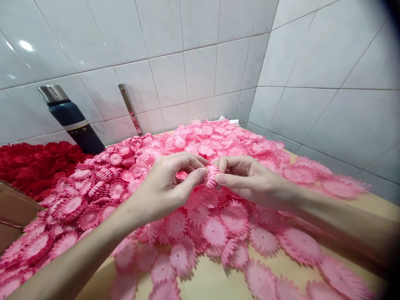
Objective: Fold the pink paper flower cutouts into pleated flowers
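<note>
Between my two hands, above the middle of the heap, is a small pink fringed petal piece [212, 176], its strips curled together. My left hand [175, 177] pinches its left side with thumb and fingertips. On the right side, my right hand [250, 177] grips it the same way, thumb in front. Underneath and all around lie many loose pink petal discs [214, 231] with notched edges and a small centre hole. Curled darker-edged petal pieces [108, 175] are piled to the left of my left hand.
A dark blue bottle [76, 121] with a steel cap leans in view at the back left. Beside it lies a deep red petal pile [37, 164]. A cardboard box [15, 212] stands at the left edge. A metal strip [130, 109] rests against the tiled wall [200, 71]. The tabletop [215, 279] is pale yellow.
</note>
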Demonstrator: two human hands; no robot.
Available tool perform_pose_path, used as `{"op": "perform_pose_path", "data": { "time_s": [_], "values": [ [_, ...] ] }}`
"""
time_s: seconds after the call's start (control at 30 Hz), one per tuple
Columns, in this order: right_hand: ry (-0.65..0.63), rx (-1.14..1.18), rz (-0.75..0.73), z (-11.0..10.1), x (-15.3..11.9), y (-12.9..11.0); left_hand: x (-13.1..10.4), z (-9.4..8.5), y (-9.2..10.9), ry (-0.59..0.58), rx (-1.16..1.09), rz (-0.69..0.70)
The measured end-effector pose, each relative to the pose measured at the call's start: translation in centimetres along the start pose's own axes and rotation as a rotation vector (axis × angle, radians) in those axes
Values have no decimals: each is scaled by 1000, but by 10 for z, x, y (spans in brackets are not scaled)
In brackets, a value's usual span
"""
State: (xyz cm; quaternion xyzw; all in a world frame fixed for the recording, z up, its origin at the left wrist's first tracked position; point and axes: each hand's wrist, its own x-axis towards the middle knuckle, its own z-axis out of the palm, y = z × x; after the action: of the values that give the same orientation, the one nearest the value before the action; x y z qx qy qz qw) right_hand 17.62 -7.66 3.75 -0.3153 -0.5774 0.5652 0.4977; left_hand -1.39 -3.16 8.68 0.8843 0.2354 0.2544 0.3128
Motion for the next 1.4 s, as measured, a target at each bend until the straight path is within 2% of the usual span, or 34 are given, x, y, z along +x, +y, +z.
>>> {"op": "perform_pose_path", "data": {
  "time_s": [0.2, 0.7, 1.03, 1.23, 1.4],
  "values": [
    [-34, 143, 21, 2, 0, 1, 0, 1, 3, 20, 42, -38],
    [-18, 176, 67, 1, -1, -1, -2, 2, 2, 45, -76, -86],
    [33, 260, 80, 0, 1, -2, -1, 0, -8, -20, -319, -188],
    [44, 258, 58, 1, 1, -2, 2, -2, -12, -35, -556, -221],
    [45, 259, 30, 1, 0, -1, 3, -3, -17, -64, -659, -229]
  ]
}}
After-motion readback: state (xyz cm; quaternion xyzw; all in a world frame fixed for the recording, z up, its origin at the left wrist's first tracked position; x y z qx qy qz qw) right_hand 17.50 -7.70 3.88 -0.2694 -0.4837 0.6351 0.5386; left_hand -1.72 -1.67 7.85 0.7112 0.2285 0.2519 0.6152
